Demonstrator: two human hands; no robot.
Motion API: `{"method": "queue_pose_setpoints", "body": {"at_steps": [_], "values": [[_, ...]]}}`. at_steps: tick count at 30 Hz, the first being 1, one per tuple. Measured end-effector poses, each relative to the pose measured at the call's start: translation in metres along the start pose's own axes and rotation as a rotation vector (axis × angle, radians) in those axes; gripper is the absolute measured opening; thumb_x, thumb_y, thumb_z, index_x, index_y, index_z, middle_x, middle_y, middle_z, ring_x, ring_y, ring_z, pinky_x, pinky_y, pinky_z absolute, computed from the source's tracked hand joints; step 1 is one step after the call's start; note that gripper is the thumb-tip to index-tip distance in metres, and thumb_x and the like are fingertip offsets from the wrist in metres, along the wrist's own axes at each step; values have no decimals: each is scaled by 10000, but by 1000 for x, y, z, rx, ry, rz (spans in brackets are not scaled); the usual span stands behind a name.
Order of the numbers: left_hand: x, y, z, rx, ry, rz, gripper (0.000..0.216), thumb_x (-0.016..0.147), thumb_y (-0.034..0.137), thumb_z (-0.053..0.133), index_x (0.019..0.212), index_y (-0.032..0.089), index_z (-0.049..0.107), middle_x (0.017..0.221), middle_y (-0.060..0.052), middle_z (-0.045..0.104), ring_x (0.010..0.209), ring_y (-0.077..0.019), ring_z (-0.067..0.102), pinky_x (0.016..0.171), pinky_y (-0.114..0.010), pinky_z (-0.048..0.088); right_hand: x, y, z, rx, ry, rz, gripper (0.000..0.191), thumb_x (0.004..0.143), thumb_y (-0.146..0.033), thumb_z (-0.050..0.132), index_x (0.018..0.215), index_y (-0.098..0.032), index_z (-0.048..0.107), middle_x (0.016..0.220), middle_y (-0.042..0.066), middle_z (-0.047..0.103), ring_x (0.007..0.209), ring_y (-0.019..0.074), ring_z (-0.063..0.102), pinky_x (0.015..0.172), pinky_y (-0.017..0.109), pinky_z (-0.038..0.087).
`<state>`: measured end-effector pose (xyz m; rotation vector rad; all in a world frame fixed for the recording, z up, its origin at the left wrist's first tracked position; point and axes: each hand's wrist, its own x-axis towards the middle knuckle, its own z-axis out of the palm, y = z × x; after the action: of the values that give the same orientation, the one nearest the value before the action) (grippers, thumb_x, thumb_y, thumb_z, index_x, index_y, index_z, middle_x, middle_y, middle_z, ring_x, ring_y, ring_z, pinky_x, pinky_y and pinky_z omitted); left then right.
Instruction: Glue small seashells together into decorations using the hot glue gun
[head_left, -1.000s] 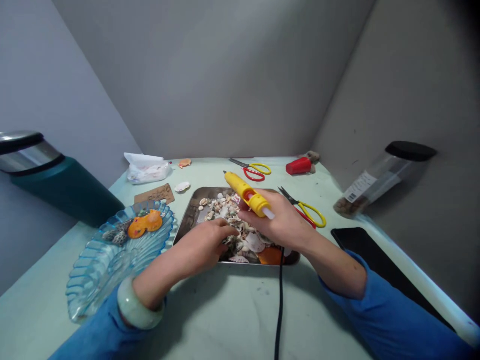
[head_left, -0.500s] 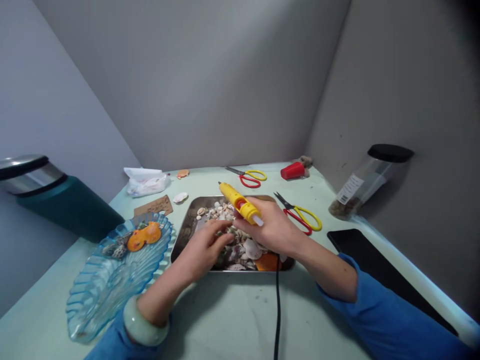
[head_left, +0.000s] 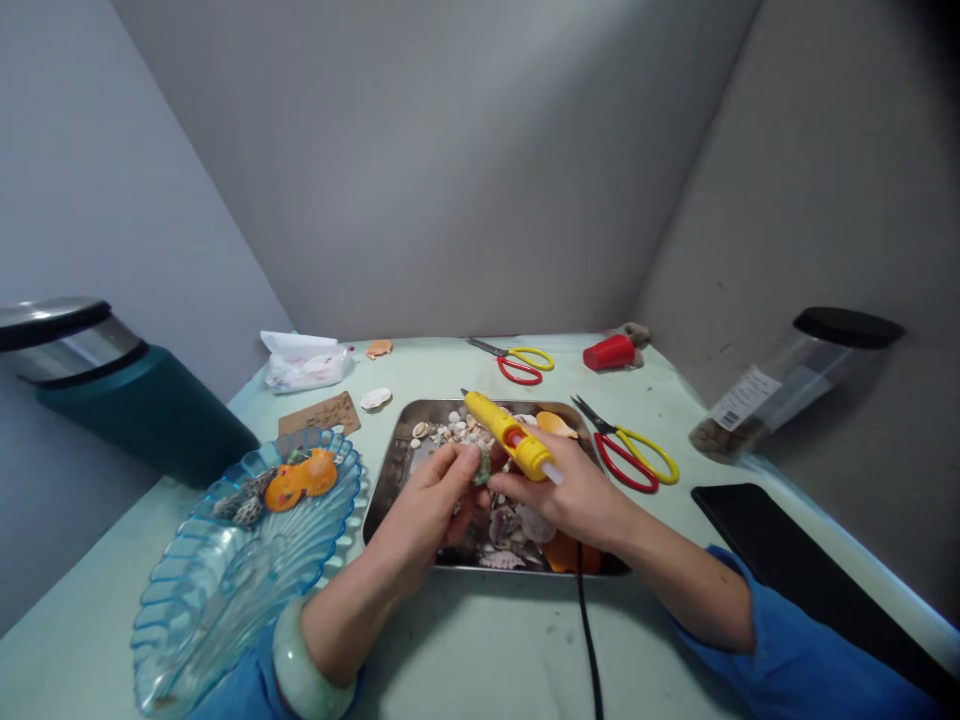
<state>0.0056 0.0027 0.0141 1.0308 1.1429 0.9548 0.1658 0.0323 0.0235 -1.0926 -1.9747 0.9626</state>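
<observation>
My left hand (head_left: 427, 510) is raised over the metal tray (head_left: 396, 466) and pinches a small greenish shell (head_left: 482, 466) between thumb and fingers. My right hand (head_left: 577, 495) is closed round a yellow glue gun (head_left: 506, 432), whose tip points up and to the left; its black cord (head_left: 589, 640) runs down toward me. The two hands nearly touch above the heap of mixed shells (head_left: 517, 520) in the tray. An orange shell (head_left: 566, 552) lies at the tray's near edge.
A blue glass dish (head_left: 225, 570) at the left holds orange shells and dark shells. Two red-and-yellow scissors (head_left: 630, 450) (head_left: 517, 360), a red cup (head_left: 611, 352), a plastic bag (head_left: 304, 365), a dark green flask (head_left: 112, 390), a clear jar (head_left: 787, 385) and a black phone (head_left: 795, 570) surround the tray.
My left hand has lifted out of the shell heap with a small shell pinched in its fingers, and the glue gun has come closer to it.
</observation>
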Motion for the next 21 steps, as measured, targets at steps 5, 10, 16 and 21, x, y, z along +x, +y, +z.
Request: {"method": "queue_pose_setpoints", "body": {"at_steps": [5, 10, 16, 21], "values": [[-2, 0, -4, -65, -44, -6, 328, 826, 471, 576, 995, 190, 565, 485, 101, 291, 418, -45, 191, 393, -187, 110, 0, 10, 0, -13, 38, -1, 108, 781, -278, 640, 811, -195, 578, 753, -9, 586, 709, 170, 540, 647, 299, 421], [-4, -1, -2, -76, -92, -4, 390, 826, 429, 568, 1105, 156, 557, 485, 97, 351, 400, -44, 201, 382, -186, 114, -8, 15, -2, 67, 52, 27, 121, 810, -279, 629, 879, -196, 576, 845, 4, 617, 757, 167, 575, 683, 296, 445], [-3, 5, -14, 222, 93, 139, 399, 794, 439, 591, 1085, 166, 615, 599, 41, 513, 463, -74, 378, 424, -191, 255, -14, 19, -7, 104, 25, 49, 136, 857, -317, 588, 927, -201, 578, 819, 3, 618, 686, 141, 569, 622, 271, 456], [-1, 19, -35, 667, 284, 262, 381, 872, 425, 458, 1106, 159, 599, 656, 3, 597, 561, -139, 512, 536, -240, 388, -11, 26, -15, 50, 54, 45, 131, 860, -309, 581, 917, -191, 591, 786, 8, 617, 648, 136, 566, 611, 276, 457]]}}
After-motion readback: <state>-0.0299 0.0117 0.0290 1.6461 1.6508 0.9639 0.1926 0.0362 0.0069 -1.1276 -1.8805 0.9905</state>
